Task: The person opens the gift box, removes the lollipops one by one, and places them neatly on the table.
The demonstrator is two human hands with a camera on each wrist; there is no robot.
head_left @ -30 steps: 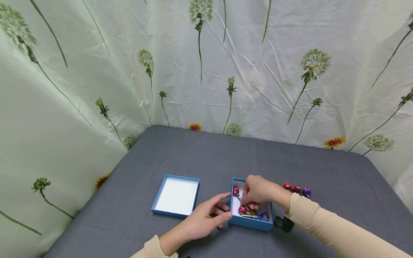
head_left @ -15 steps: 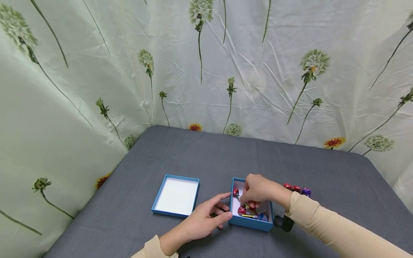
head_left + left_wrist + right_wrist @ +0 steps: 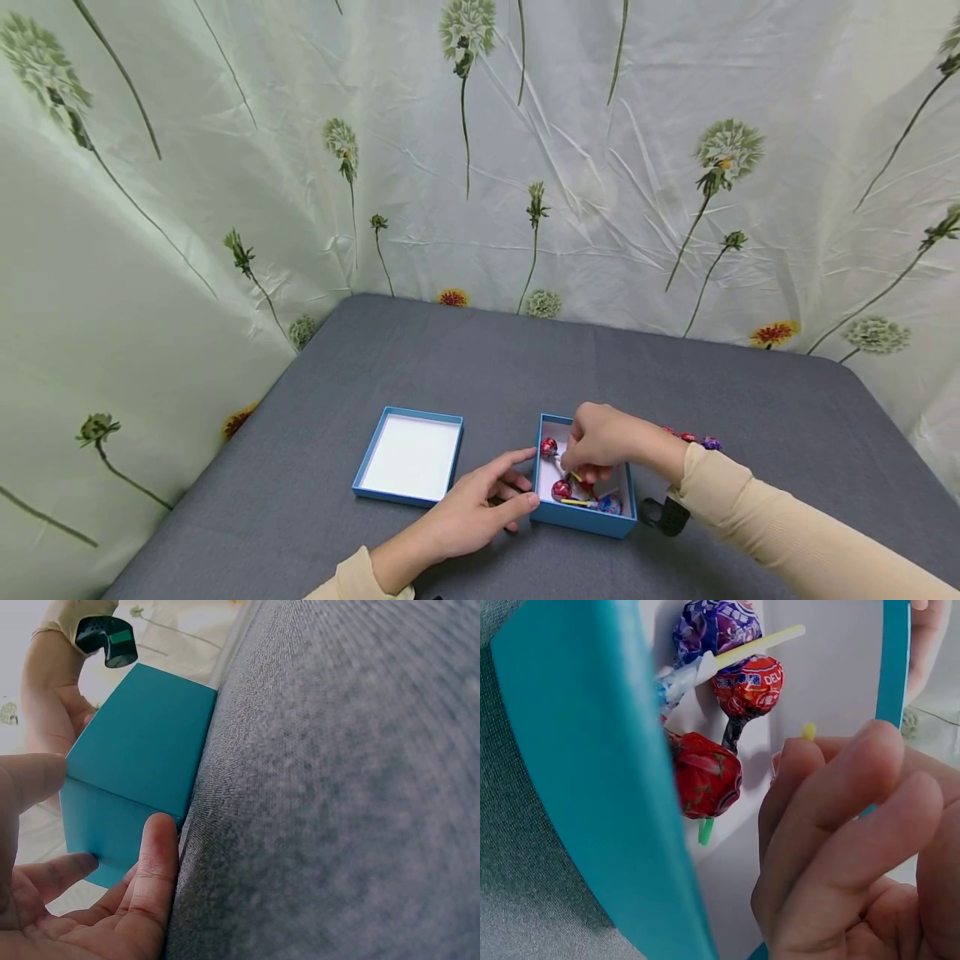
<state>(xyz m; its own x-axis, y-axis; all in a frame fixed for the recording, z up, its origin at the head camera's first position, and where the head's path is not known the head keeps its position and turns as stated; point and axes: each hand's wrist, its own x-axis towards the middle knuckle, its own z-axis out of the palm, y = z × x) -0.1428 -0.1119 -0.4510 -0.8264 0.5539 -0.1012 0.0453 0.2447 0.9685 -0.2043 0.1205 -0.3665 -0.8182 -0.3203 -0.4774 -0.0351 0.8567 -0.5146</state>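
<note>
A blue box (image 3: 585,522) with a white inside holds several wrapped lollipops, among them a red lollipop (image 3: 549,447) at its left wall and a blue lollipop (image 3: 610,504) at the near right corner. My right hand (image 3: 600,437) reaches down into it, thumb and fingers pinching a lollipop by its stick; the curled fingers hide most of it in the right wrist view. There, a red lollipop (image 3: 707,776) and a purple lollipop (image 3: 718,630) lie beside the hand. My left hand (image 3: 476,508) rests against the box's left side, fingertips (image 3: 159,832) touching the blue wall.
A square blue lid (image 3: 408,457), white inside up, lies left of the box on the grey cloth-covered table (image 3: 480,358). Past the right forearm, red lollipops and a purple lollipop (image 3: 711,442) lie partly hidden. A flowered curtain (image 3: 585,208) hangs behind.
The right hand shifts only slightly inside the box, and its forearm now covers more of the lollipops on the table. The left hand and the lid stay in place.
</note>
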